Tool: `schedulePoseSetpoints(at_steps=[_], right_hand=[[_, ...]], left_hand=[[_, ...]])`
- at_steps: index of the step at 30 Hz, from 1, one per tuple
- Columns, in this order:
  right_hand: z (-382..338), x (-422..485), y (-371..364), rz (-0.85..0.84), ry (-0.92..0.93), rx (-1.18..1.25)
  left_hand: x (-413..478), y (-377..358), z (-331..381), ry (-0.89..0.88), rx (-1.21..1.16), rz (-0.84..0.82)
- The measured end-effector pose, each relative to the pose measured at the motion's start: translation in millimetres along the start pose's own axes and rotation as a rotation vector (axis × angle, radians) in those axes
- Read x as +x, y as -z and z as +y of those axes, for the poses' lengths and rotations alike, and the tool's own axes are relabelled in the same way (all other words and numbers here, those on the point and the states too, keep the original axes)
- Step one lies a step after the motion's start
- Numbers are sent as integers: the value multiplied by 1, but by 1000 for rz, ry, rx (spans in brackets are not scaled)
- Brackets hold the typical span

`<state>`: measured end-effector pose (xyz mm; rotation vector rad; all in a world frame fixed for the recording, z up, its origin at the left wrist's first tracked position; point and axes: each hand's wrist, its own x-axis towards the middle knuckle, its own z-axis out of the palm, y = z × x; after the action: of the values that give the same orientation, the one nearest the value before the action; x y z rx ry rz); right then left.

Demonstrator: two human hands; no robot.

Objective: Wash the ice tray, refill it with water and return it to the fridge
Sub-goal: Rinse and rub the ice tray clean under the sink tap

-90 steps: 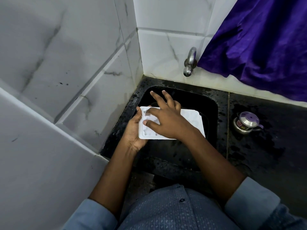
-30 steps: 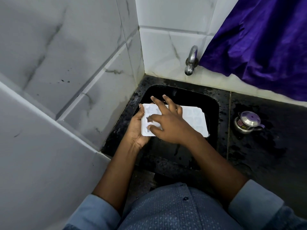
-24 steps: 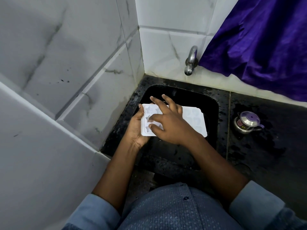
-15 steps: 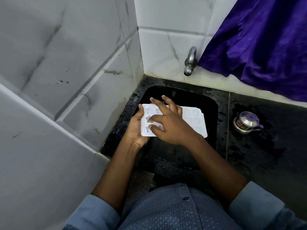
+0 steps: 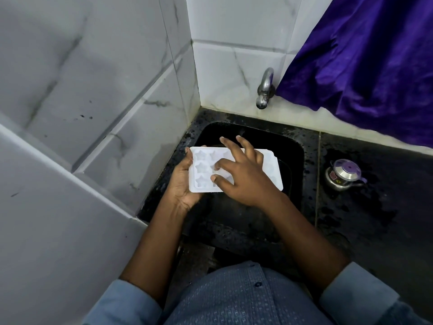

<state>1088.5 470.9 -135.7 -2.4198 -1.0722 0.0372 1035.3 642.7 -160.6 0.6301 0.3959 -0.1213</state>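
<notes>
- Holding the tray (image 5: 273, 171) level over the sink (image 5: 290, 146), the left hand (image 5: 181, 181) grips its left end, thumb on the rim and fingers beneath. The right hand (image 5: 246, 179) lies spread on top and grasps nothing, its fingertips pressing into the star cavities.
- Only one end is gripped, and it is probably wet. A hard push from the right hand could twist the tray loose and drop it into the sink.
- No stream shows at the tap (image 5: 264, 90). Once filled, a tilted tray would likely spill.
- The black bench (image 5: 375, 219) is speckled with water. A small lidded steel pot (image 5: 343, 175) stands right of the sink, well apart from the tray.
- Veined white tiles (image 5: 93, 90) form the corner, and a purple cloth (image 5: 375, 66) hangs beside the tap.
</notes>
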Motion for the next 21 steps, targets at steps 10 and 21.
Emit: schedulePoseSetpoints(at_steps=[10,21], right_hand=[[-6,-1,1,-49,-31,-21],[-8,1,3,-29,-45,-18]], left_hand=[[6,11,0,26,22,-17],[5,9,1,8,44,-76]])
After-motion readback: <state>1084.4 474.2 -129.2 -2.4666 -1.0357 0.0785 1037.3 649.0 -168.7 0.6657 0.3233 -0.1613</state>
